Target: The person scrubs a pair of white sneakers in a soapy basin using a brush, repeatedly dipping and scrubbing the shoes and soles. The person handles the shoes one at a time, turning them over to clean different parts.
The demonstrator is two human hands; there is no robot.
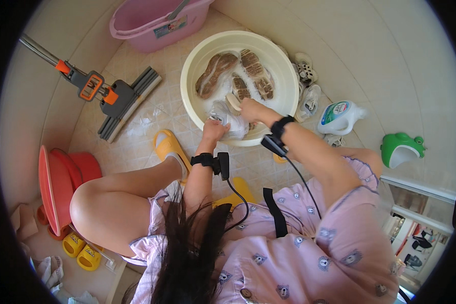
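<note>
A cream plastic basin [188, 89] of sudsy water stands on the tiled floor before me. At its near rim my left hand [215, 130] grips a wet white shoe [237, 127]. My right hand [254, 110] holds a pale-handled brush [233, 102] over that shoe; its bristles are hidden. Beyond my hands, a brown-soled shoe [217, 72] lies sole up at the basin's left, another [252, 64] lies at the right, and a smaller brown sole [240, 86] shows between them.
Right of the basin are white shoes [309, 102] and a detergent bottle [336, 117]. A sponge mop [131, 102] leans at the left, near a pink bucket [136, 32]. Red basins [53, 190] stand beside my left knee. A green frog-shaped urinal [401, 150] is on the right wall.
</note>
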